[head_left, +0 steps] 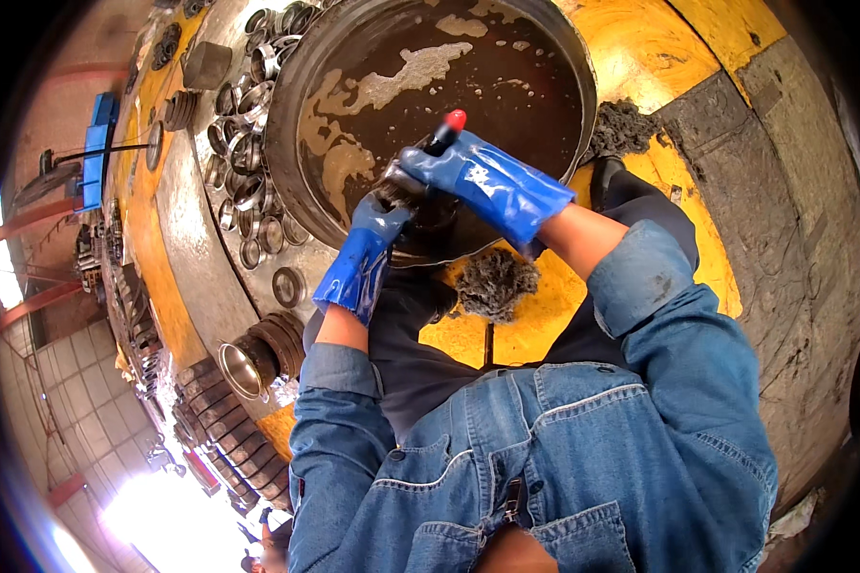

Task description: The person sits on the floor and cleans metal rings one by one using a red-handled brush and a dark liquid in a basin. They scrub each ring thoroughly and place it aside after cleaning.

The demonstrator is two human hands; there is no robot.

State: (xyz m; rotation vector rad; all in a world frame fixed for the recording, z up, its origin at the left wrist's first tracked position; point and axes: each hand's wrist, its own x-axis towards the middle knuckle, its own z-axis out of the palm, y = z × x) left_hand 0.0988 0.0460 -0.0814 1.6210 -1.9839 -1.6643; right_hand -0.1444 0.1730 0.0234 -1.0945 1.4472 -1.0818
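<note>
Both my hands wear wet blue rubber gloves over the near left side of a wide round pan (285,115) of dark, foamy liquid. My right hand (440,170) is closed around a brush (444,132), its black handle ending in a red tip that points up and away. The dark bristles reach toward my left hand (380,216), which is curled right beside them. Whatever my left fingers grip is hidden by the bristles and the glove.
Many shiny metal rings (248,191) crowd the metal surface left of the pan. A metal cup-shaped part (247,368) and stacked rings stand near my left elbow. Grey fibrous clumps lie between my legs (497,285) and at the pan's right (623,128). Worn mats (764,191) cover the right.
</note>
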